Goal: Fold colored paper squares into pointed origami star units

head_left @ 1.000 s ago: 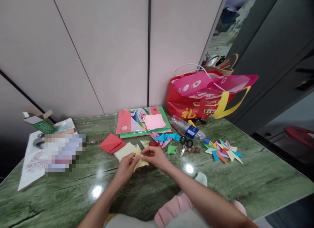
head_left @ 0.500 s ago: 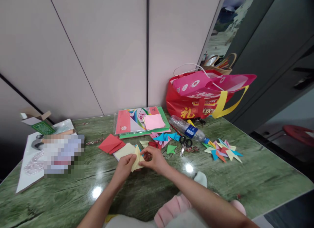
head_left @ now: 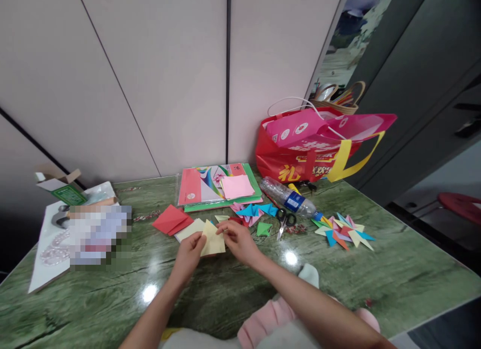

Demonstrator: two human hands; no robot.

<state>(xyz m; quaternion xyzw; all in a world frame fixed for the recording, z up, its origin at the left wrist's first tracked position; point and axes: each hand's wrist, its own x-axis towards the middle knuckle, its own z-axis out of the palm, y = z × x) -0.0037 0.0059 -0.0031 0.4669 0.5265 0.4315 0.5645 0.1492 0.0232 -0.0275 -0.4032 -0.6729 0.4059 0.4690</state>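
Observation:
A small pale-yellow piece of folding paper is held up between my two hands, over the near middle of the table. My left hand pinches its left edge between thumb and fingers. At the upper right edge, my right hand grips it with the fingertips. Behind my left hand lies a cream sheet stack, partly covered, and beyond it red paper squares. Right of my right hand are a green folded piece, blue folded pieces and black-handled scissors.
A paper pack with pink squares on it lies at the back. A plastic bottle lies before a red bag. A multicoloured paper star is at right; a white board and opened box at left.
The yellow paper, narrow and folded to a point before, now shows a flatter, squarer face. My right hand's fingers have shifted slightly up along its edge. The view has moved slightly.

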